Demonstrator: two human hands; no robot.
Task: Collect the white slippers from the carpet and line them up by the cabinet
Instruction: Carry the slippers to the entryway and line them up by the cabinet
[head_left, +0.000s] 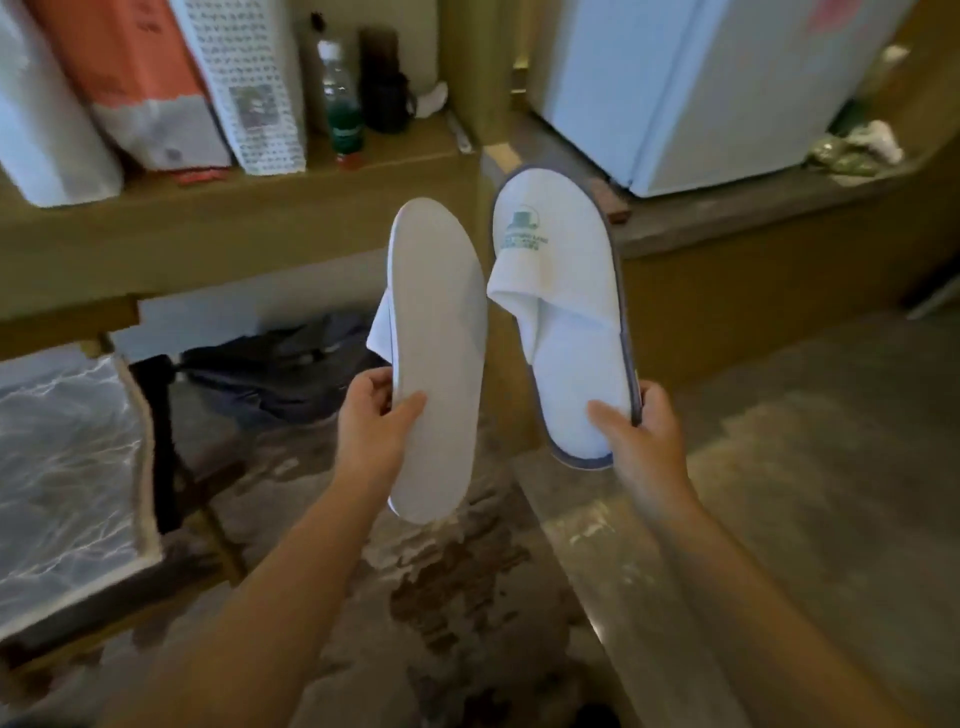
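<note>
I hold two white slippers up in the air in front of me, toes pointing away. My left hand (371, 421) grips the heel end of the left slipper (436, 332), whose plain white sole faces me. My right hand (636, 431) grips the heel of the right slipper (566, 312), which is upper side up and shows a green logo and grey edging. The two slippers hang side by side, almost touching. Behind them stands a wooden cabinet (727, 270) with a low ledge. Patterned brown carpet (457, 571) lies below my arms.
A white mini fridge (691, 93) stands on the cabinet ledge at the right. A wooden shelf (234, 208) at the left carries paper bags, a plastic bottle (340, 104) and a dark flask. Under it lies a dark bag (280, 369). A chair with a patterned seat (67, 467) stands at the far left.
</note>
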